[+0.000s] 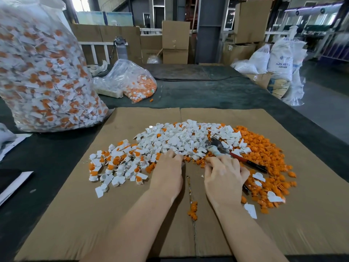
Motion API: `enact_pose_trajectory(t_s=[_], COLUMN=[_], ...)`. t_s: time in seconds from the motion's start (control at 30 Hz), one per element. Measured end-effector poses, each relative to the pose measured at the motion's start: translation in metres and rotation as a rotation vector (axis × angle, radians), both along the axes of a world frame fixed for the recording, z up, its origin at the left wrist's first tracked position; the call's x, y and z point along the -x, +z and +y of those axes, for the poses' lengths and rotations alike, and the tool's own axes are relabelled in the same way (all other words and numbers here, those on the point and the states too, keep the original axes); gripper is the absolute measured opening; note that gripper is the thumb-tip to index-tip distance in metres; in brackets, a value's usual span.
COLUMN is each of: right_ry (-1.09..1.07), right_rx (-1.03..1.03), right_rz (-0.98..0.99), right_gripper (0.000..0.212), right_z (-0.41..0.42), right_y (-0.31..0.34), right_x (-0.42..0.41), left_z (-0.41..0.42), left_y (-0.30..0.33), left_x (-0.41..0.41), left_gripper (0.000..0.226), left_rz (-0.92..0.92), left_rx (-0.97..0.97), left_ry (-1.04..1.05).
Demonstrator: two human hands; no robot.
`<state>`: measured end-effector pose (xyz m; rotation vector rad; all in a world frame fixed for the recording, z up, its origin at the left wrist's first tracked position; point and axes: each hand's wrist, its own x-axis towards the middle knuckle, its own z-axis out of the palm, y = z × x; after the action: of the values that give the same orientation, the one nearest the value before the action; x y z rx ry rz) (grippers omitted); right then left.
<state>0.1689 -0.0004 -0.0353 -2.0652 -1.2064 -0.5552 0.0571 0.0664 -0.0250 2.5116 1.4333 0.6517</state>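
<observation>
Evidently the work is fitting orange inserts into white shells, and both hands are at the near edge of the white pile [179,138], which lies in the middle of the cardboard sheet [75,214]. The left hand [169,167] has its fingers curled down onto the pile's near rim. Its fingertips are hidden among the pieces, so I cannot tell whether it pinches a shell. The right hand [224,175] sits just right of it, fingers bent over the loose orange inserts [264,148] that spread from the pile's right flank. What it holds, if anything, cannot be made out either. A pair of pliers [222,148] lies on the pile's right edge, its red and black handles running out past the right hand's fingers. Finished pieces [117,161], white with orange showing, are gathered off the pile's left end. To do this step well, I judge, each hand should lift a single piece cleanly rather than rake through several. The shell's open cup should be turned towards the insert before they are pressed together. Inserts are best taken from the near fringe, clear of the plier handles, so nothing is knocked into the done heap. A large clear bag [43,72] of made-up pieces stands well beyond the pile to the left.
</observation>
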Motion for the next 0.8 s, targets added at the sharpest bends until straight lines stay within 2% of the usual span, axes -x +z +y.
enact_pose_trajectory(t_s=[0.07, 0.2, 0.27, 0.37, 0.47, 0.63, 0.8], right_ry=[0.019, 0.018, 0.015, 0.013, 0.019, 0.042, 0.110], right_rx=[0.026, 0.120, 0.134, 0.118, 0.108, 0.087, 0.033], right_rz=[-0.047, -0.110, -0.106, -0.109, -0.110, -0.115, -0.067], right_gripper=[0.011, 0.023, 0.019, 0.013, 0.015, 0.026, 0.023], right_z=[0.001, 0.004, 0.004, 0.004, 0.004, 0.001, -0.003], right_y=[0.001, 0.002, 0.003, 0.003, 0.003, 0.007, 0.010], right_x=[0.001, 0.003, 0.003, 0.003, 0.004, 0.004, 0.005], left_z=[-0.002, -0.008, -0.011, -0.013, -0.014, -0.016, -0.016], left_y=[-0.001, 0.001, 0.002, 0.001, 0.000, -0.001, 0.002], left_x=[-0.002, -0.004, -0.006, -0.008, -0.009, -0.007, -0.011], left_gripper=[0.031, 0.035, 0.037, 0.033, 0.025, 0.025, 0.022], left_rz=[-0.034, -0.112, -0.148, -0.158, -0.191, -0.210, -0.308], left_rx=[0.002, 0.011, 0.035, 0.051, 0.072, 0.059, 0.034], left_ry=[-0.008, -0.028, -0.023, -0.026, -0.032, -0.036, 0.008])
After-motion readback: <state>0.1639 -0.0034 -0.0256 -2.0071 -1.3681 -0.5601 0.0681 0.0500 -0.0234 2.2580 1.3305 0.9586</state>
